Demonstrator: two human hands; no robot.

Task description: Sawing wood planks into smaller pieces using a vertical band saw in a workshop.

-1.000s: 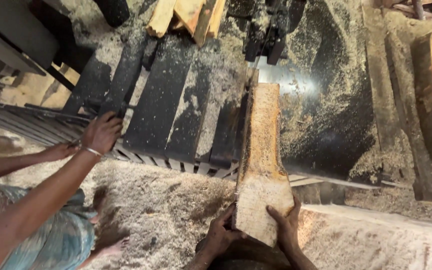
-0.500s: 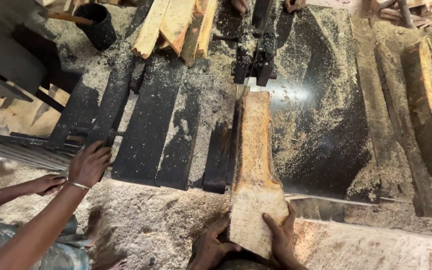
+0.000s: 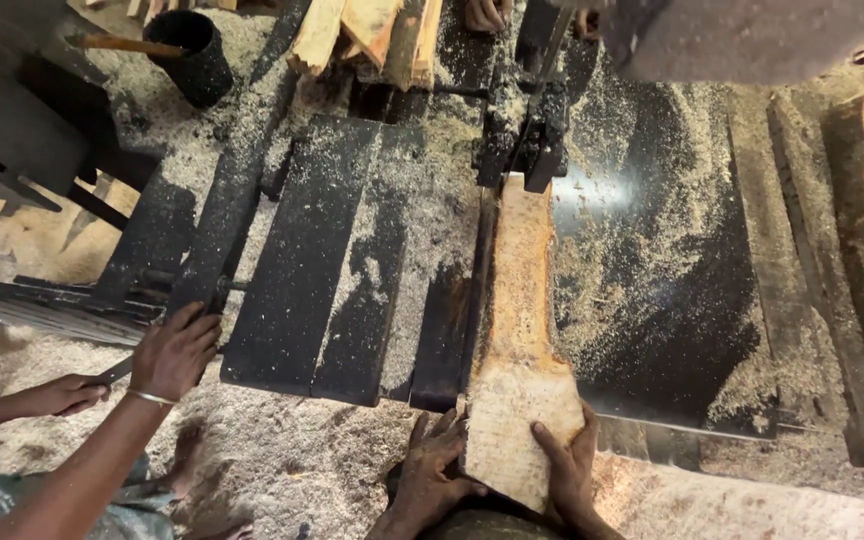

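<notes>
Now both hands, left hand and right hand, are gripping the wooden slab's near end, fingers curled around it, below the saw guide.

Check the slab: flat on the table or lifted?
Flat. The slab lies lengthwise on the saw table, near end overhanging, left hand and right hand gripping it.
</notes>
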